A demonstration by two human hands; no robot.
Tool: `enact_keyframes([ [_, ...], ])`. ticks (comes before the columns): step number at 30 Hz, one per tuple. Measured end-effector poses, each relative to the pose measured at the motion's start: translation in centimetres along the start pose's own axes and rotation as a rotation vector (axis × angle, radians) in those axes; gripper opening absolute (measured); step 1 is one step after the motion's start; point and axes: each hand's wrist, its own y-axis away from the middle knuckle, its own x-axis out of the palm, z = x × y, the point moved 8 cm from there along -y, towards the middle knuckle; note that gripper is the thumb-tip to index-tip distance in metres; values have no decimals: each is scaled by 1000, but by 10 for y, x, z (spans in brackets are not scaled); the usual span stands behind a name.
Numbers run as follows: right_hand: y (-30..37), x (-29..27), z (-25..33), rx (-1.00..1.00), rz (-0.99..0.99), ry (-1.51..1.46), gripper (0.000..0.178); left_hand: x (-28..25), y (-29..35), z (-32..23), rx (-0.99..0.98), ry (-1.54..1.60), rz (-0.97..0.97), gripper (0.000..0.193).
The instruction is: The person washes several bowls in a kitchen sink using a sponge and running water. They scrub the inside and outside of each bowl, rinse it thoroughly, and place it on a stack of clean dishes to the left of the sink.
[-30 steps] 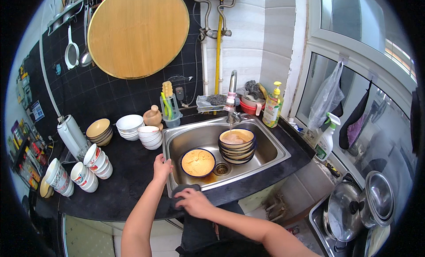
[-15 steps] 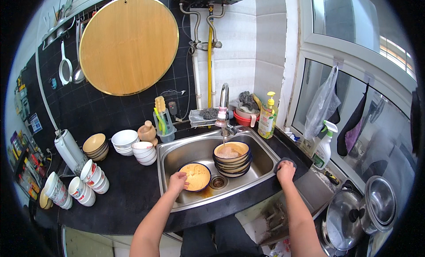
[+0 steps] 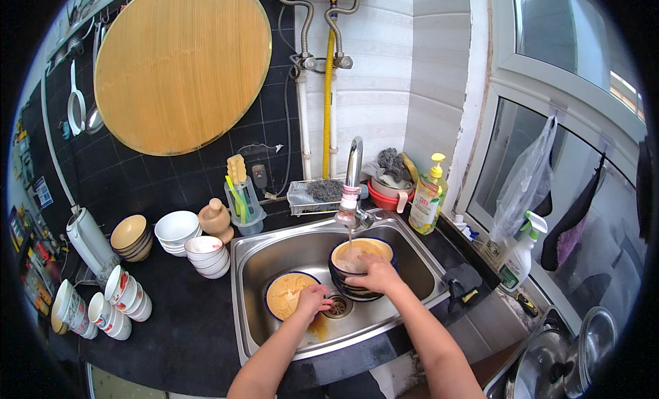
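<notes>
Well to the left of the left fingers, a blue-and-white printed notice [image 3: 43,191] sits on the wall, its lettering too small to make out. Below it, nearer those fingers but well apart from them, stand stacked white patterned cups [image 3: 110,316], a white electric kettle [image 3: 89,240], a stack of tan bowls [image 3: 130,237], white bowls [image 3: 178,231] and a wooden mortar and pestle [image 3: 216,222]. The left hand [image 3: 314,299] is over the right rim of a dark-rimmed tan bowl [image 3: 283,292] in the steel sink [image 3: 240,310]; its fingers are slightly bent and close together, and whether they grasp the rim or only rest there I cannot tell. Just right of these fingertips is the drain strainer [image 3: 338,305]. The right hand [image 3: 379,274] is at the near side of a stack of dark-rimmed bowls [image 3: 371,246], fingers over the top rim and thumb parted below, outside; a firm grip cannot be confirmed. Just beyond the right fingers, water runs from the faucet [image 3: 354,167] into the top bowl. Farther off to their right stand a yellow pump soap bottle [image 3: 428,205] with a printed label, a dark cloth [image 3: 461,278] beside the sink, and a white spray bottle [image 3: 519,260] with a green label bearing pale print.
</notes>
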Motion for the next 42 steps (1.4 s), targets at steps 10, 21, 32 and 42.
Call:
enact_keyframes([
  [10,3,66,1,120,190,286,34,11,-15,21,-120,172,65,36],
  [21,-2,14,18,9,-153,-64,12,1,-10,-4,-40,141,141,51],
  [32,9,31,64,-389,-51,-203,19,20,-6,4,-179,77,248,58],
  [42,-2,25,50,-224,-186,-293,16,-30,-15,20,-226,249,-37,31],
])
